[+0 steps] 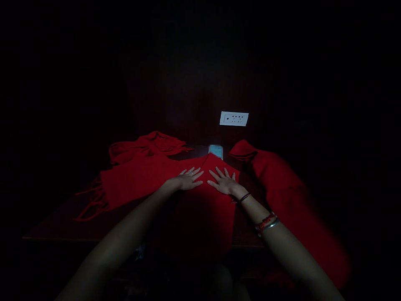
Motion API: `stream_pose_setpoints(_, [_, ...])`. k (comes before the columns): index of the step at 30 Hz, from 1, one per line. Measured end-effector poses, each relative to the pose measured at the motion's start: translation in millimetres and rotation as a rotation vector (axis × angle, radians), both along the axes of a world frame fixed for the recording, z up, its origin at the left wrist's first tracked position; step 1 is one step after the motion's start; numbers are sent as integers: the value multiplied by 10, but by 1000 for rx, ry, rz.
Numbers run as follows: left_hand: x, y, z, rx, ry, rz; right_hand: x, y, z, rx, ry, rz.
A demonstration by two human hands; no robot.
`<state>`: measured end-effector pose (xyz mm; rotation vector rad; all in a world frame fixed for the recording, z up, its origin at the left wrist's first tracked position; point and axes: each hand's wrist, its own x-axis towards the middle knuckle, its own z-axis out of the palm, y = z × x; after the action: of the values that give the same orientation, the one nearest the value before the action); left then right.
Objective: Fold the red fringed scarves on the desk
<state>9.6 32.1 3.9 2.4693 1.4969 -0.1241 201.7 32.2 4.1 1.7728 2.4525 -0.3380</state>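
A red scarf [134, 179] with a fringed end lies spread over a dark table, one part stretching left and another hanging over the front edge toward me. My left hand [188, 179] rests flat on it with fingers spread and a ring on one finger. Just to the right, my right hand [223, 182] also presses flat on the red cloth, fingers apart, near a folded corner. Bracelets circle my right wrist and forearm. Neither hand grips anything. Deep shadow hides much of the hanging part.
A crumpled red cloth [147, 144] with fringe lies at the back left. Another long red cloth [282, 184] drapes down on the right. A small pale blue item [216, 151], blurred out, sits behind the scarf. A white socket plate [234, 118] is on the dark wall.
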Motion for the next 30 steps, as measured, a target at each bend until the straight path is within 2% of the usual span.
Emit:
stream_pose_setpoints(3, [-16, -14, 0, 34, -34, 23, 4, 0, 3, -4, 19, -2])
stream_pose_setpoints(8, [-28, -42, -13, 90, -66, -4, 11, -31, 31, 118, 57, 47])
stream_pose_setpoints(11, [-81, -11, 29, 135, -39, 0, -5, -29, 27, 48, 10, 40])
stream_pose_setpoints(13, [-181, 20, 90, 213, 5, 114, -12, -18, 17, 25, -3, 34])
stream_pose_setpoints(16, [-421, 49, 208, 320, 80, 483, -8, 2, -3, 33, 9, 43])
stream_pose_setpoints(18, [-596, 50, 278, 329, 76, 748, 0, 15, -18, 35, 17, 44])
stream_pose_setpoints(21, [-835, 33, 337, 284, 11, 1017, 10, 26, -35, 42, 31, 44])
stream_pose_setpoints(24, [-1102, -49, 334, 315, -79, 1172, 14, 27, -41, 55, 38, 46])
stream_pose_setpoints(27, [-1459, -255, 271, 380, -138, 1271, 10, 25, -39, 54, 27, 45])
stream_pose_setpoints(28, [-1584, -344, 239, 395, -133, 1281, 8, 26, -39, 52, 24, 44])
stream_pose_setpoints(30, [-1798, -519, 172, 445, -126, 1152, 3, 27, -41, 54, 23, 44])
